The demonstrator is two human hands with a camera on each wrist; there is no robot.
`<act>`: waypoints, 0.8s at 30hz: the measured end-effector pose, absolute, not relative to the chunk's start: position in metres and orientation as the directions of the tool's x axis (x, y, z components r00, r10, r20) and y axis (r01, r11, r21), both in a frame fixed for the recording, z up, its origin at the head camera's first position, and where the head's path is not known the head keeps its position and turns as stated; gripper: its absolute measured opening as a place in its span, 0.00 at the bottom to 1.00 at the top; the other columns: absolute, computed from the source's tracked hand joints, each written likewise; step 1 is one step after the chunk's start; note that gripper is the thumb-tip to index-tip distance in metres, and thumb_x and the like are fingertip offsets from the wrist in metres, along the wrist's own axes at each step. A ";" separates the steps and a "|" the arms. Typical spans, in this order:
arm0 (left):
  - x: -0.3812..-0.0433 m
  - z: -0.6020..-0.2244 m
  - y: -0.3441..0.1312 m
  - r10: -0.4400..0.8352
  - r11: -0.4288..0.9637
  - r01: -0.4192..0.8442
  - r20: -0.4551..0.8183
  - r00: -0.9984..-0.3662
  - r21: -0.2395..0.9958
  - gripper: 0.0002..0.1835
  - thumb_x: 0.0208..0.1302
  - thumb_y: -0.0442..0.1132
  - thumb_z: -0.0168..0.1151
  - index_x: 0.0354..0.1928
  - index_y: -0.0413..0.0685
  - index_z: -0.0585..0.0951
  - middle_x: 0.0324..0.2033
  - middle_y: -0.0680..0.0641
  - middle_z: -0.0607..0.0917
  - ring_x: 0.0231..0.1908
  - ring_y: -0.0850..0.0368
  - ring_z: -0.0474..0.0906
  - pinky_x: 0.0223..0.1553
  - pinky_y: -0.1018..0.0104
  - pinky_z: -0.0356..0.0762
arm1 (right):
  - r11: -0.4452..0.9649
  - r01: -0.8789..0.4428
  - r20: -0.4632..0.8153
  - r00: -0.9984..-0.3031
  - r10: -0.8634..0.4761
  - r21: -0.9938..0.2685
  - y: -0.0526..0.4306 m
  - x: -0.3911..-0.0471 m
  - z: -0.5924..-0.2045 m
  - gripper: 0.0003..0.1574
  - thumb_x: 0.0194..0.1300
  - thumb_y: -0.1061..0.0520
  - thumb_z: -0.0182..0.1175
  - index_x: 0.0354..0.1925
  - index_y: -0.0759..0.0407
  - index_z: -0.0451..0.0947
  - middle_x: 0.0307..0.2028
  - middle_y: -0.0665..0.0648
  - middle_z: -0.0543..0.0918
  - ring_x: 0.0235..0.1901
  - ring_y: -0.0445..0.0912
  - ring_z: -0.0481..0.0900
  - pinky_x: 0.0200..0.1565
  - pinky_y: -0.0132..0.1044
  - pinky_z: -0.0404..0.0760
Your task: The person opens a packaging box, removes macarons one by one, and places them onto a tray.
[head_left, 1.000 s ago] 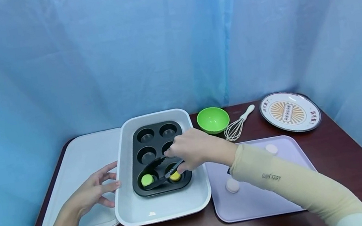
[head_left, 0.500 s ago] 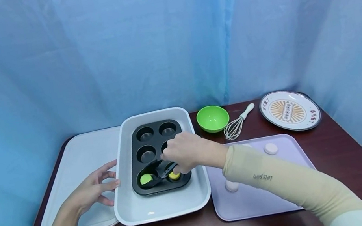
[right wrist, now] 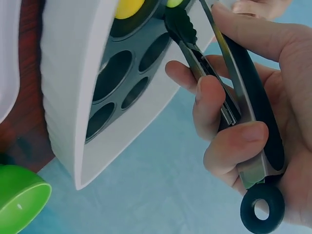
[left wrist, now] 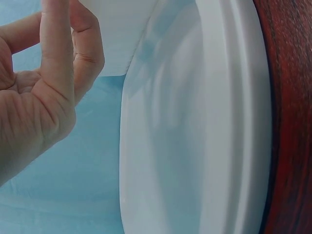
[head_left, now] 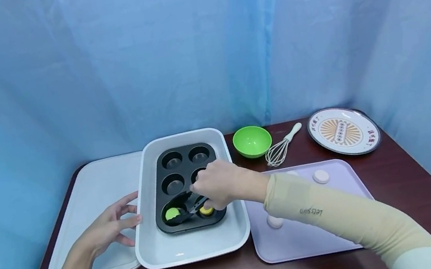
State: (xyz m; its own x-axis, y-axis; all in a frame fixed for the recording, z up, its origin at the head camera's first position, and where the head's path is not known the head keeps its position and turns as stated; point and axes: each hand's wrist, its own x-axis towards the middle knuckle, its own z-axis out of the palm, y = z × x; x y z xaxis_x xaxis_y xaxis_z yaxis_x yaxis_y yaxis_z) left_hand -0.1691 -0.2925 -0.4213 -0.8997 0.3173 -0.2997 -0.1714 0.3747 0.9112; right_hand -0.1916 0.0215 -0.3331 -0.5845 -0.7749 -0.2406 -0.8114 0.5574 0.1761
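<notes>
My right hand [head_left: 217, 185] grips a pair of black and silver tongs [right wrist: 253, 107], its fingers curled round the handles. The tongs' dark tips reach to a light green round piece [head_left: 172, 213] in the front left cup of a dark muffin tin [head_left: 191, 224]. A yellow round piece [head_left: 206, 211] lies in the front right cup, partly behind the tongs. The tin stands inside a deep white tray [head_left: 194, 253]. At that tray's left rim is my left hand [head_left: 107, 226], fingers spread and fingertips touching the outer wall.
Left of the deep tray lies a flat white tray [head_left: 83, 213]. On the right a lilac tray [head_left: 315, 244] bears white round pieces [head_left: 321, 176]. Behind are a green bowl [head_left: 252, 142], a whisk [head_left: 282, 148] and a patterned plate [head_left: 343, 132].
My right hand with the tongs has shifted slightly left, and the tongs' tips have drawn closer around the green piece. My left hand stays at the rim.
</notes>
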 end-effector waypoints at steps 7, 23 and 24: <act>-0.171 -0.420 -0.293 0.316 0.373 -0.181 -0.308 -0.897 0.910 0.43 0.67 0.41 0.67 0.79 0.48 0.56 0.56 0.32 0.73 0.45 0.45 0.83 0.33 0.44 0.87 | 0.528 -0.832 -0.228 -0.555 -0.800 0.170 0.027 -0.194 -0.336 0.31 0.68 0.39 0.65 0.64 0.50 0.80 0.38 0.49 0.87 0.19 0.41 0.75 0.19 0.30 0.74; -0.171 -0.423 -0.293 0.314 0.370 -0.181 -0.306 -0.899 0.911 0.44 0.68 0.41 0.67 0.79 0.47 0.55 0.57 0.33 0.73 0.45 0.46 0.83 0.32 0.46 0.87 | 0.479 -0.876 0.022 -0.479 -0.878 0.053 0.091 -0.200 -0.305 0.33 0.68 0.41 0.65 0.66 0.53 0.78 0.53 0.54 0.85 0.23 0.43 0.81 0.19 0.35 0.74; -0.171 -0.423 -0.293 0.315 0.371 -0.179 -0.305 -0.899 0.911 0.44 0.68 0.41 0.67 0.79 0.47 0.55 0.57 0.33 0.73 0.45 0.46 0.83 0.32 0.45 0.87 | 0.474 -0.879 0.056 -0.472 -0.880 0.039 0.099 -0.199 -0.303 0.33 0.67 0.42 0.67 0.65 0.53 0.78 0.54 0.54 0.85 0.24 0.42 0.81 0.19 0.34 0.74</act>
